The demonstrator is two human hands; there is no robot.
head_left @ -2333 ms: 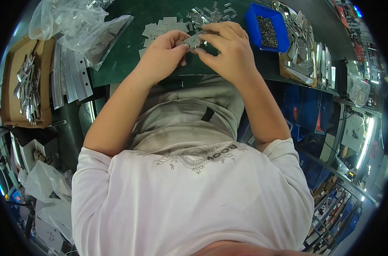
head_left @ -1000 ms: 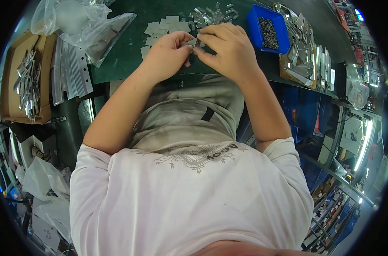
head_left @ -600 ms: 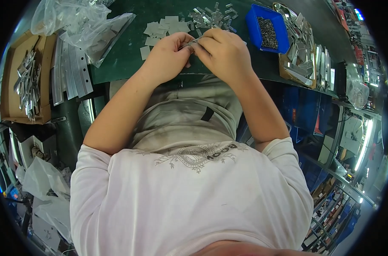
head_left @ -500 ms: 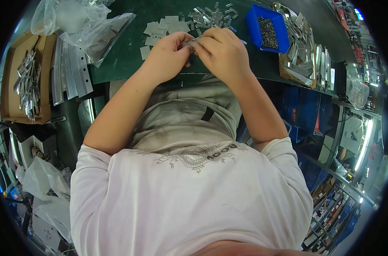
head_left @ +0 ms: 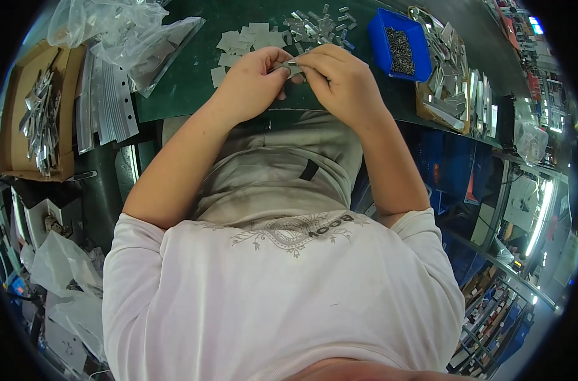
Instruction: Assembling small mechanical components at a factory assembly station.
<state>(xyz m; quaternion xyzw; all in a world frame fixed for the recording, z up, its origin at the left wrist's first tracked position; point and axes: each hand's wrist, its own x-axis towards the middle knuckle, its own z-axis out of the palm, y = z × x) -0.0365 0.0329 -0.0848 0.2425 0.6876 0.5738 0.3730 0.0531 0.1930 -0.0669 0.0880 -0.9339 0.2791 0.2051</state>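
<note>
Both hands meet over the near part of the green table. My left hand is closed, its thumb and fingers pinching a small flat metal piece. From the other side, my right hand pinches with thumb and index finger at the same piece, whose right end its fingers partly cover. Just beyond my left hand lie several thin pale square plates. Past the fingertips, small shiny metal pieces are scattered in a loose heap.
At the right stands a blue bin of small dark parts, beside a cardboard box of metal strips. At the left are plastic bags, grey perforated strips and another cardboard box with metal strips.
My right hand has moved slightly right and its fingers have shifted, so more of the small metal piece shows between the hands. My left hand stays nearly in place.
</note>
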